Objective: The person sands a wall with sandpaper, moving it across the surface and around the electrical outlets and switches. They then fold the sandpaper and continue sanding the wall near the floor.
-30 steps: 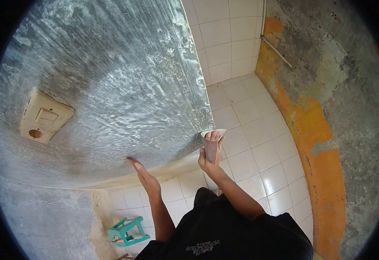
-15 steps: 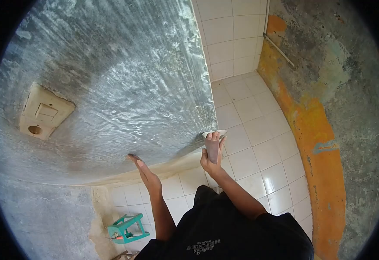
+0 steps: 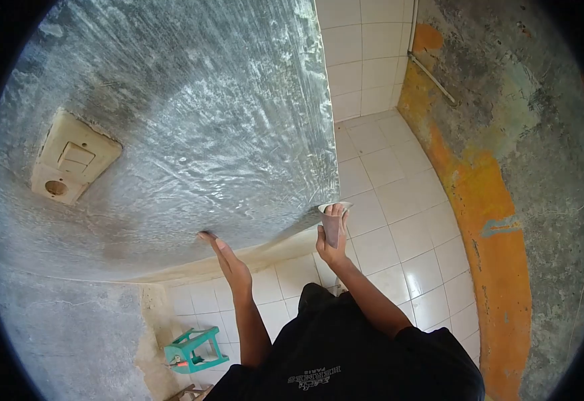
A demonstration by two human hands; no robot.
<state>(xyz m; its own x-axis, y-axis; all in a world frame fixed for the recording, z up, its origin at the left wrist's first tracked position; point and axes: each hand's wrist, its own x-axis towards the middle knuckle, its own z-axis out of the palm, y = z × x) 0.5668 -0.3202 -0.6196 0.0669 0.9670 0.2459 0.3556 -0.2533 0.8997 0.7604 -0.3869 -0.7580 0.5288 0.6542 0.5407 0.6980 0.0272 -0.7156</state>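
Note:
A grey, streaky plastered wall (image 3: pixel 192 154) rises in front of me and ends in a rough vertical edge on its right. My right hand (image 3: pixel 333 255) is closed on a curled sheet of sandpaper (image 3: pixel 331 230), brownish on the visible strip and pale at its upper end. The sheet is at the lower right part of the wall's edge, with my fingertips tucked behind the strip. Fingers straight, my left hand (image 3: pixel 230 262) rests its tips on the lower part of the wall and holds nothing.
A cream switch and socket plate (image 3: pixel 76 158) is on the wall at left. On the tiled floor (image 3: pixel 399 240) at lower left stands a green plastic stool (image 3: pixel 195 351) with a small orange-red item. At right is an orange and grey painted wall (image 3: pixel 502 260) with a thin pipe (image 3: pixel 432 79).
The wall's edge and the switch plate have shifted slightly in view, the plate upward and the edge rightward. My right hand with the sandpaper is a little farther right; my left hand is nearly unchanged.

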